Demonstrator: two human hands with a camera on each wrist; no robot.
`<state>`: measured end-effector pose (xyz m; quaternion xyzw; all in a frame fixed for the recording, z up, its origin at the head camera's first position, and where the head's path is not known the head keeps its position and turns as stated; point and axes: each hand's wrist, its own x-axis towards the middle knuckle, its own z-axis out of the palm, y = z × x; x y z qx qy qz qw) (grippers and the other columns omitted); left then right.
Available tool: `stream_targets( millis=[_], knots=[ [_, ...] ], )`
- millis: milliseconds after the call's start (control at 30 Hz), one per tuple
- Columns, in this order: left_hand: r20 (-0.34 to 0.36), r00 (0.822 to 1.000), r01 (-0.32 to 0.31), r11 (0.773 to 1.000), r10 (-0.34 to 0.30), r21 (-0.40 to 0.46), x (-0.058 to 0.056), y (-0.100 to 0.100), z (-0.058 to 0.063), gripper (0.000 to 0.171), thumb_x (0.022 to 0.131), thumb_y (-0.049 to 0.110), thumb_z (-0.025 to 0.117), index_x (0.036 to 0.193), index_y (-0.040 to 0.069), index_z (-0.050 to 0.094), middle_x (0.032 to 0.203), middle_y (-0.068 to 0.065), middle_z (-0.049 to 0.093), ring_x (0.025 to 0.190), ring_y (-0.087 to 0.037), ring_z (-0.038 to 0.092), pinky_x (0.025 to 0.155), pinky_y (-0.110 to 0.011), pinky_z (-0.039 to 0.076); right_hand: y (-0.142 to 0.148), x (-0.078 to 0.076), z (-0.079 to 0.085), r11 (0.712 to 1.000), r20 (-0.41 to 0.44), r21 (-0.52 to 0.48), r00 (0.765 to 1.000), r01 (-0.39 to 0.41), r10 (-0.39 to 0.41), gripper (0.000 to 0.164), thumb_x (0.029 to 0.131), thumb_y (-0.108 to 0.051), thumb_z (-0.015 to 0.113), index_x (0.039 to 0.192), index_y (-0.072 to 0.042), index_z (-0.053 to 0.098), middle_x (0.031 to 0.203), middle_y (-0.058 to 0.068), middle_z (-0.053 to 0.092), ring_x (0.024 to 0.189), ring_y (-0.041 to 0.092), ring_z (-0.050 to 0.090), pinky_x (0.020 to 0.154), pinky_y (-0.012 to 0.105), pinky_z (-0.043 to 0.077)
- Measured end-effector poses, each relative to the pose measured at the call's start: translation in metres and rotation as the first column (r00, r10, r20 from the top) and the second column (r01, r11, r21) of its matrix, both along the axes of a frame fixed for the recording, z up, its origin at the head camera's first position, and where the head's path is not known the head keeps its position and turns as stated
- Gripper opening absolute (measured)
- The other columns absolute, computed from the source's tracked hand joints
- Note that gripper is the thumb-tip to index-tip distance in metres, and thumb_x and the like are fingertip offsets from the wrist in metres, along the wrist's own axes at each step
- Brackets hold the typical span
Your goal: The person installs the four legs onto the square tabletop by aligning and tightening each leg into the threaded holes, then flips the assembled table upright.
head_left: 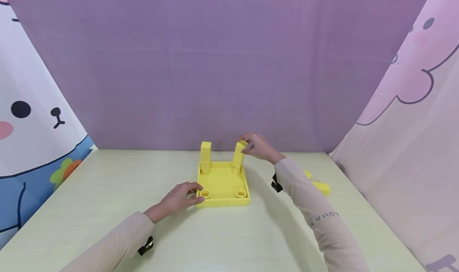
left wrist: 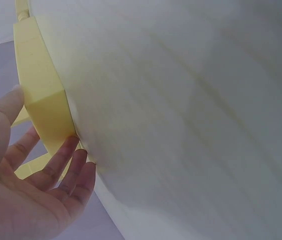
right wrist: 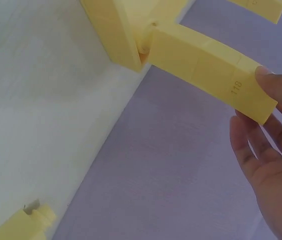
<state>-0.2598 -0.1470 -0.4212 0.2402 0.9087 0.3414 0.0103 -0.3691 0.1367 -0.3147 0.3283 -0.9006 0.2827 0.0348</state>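
My right hand (head_left: 261,147) pinches the top of a yellow square leg (right wrist: 206,62), marked with "118", between thumb and fingers. Tilted to the right, this leg has its lower end at the far right corner socket of a shallow yellow square tabletop (head_left: 222,203), which lies with its raised rim up. At the near left corner, my left hand (head_left: 179,198) holds the tabletop, thumb and fingers on its sides. A second leg (head_left: 206,154) stands upright in the far left corner. Round sockets, the left one (head_left: 204,194) and the right one (head_left: 241,193), show at the near corners.
Two more yellow legs lie on the table to the right, one (head_left: 321,188) partly behind my right sleeve (head_left: 305,192). A loose leg's threaded end (right wrist: 42,216) shows in the right wrist view. A purple cloth (head_left: 215,73) hangs behind the table.
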Motion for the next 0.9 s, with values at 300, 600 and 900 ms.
stream_targets(
  millis=[300,600,900],
  knots=[
    [-0.005,1.000,-0.003,1.000,0.003,-0.006,0.000,0.000,0.000,0.033,0.084,0.031,0.065,0.105,0.007,0.062,0.104,-0.007,0.064,0.098,-0.026,0.059,0.085,-0.043,0.050,-0.005,-0.003,-0.015,0.994,-0.082,-0.049,0.991,0.099,-0.102,0.037,0.079,-0.014,0.071,0.113,-0.004,0.061,0.115,0.014,0.057,0.096,0.026,0.058,0.078,0.032,0.052],
    [0.010,1.000,-0.006,1.000,0.006,-0.002,0.001,0.000,0.002,0.033,0.084,0.030,0.066,0.106,0.006,0.061,0.106,-0.008,0.064,0.100,-0.027,0.059,0.085,-0.043,0.049,-0.006,-0.002,-0.018,0.993,-0.111,-0.069,0.988,0.098,-0.105,0.037,0.079,-0.014,0.071,0.112,-0.002,0.060,0.112,0.017,0.056,0.094,0.029,0.056,0.081,0.042,0.051],
    [0.001,1.000,-0.016,1.000,0.016,-0.009,0.000,0.001,0.001,0.032,0.083,0.032,0.066,0.104,0.008,0.062,0.104,-0.006,0.064,0.098,-0.026,0.059,0.085,-0.042,0.050,-0.001,-0.002,-0.006,1.000,-0.030,-0.006,0.999,0.031,-0.031,0.035,0.081,-0.005,0.067,0.114,-0.002,0.059,0.118,0.016,0.055,0.104,0.031,0.055,0.072,0.030,0.054]
  ],
)
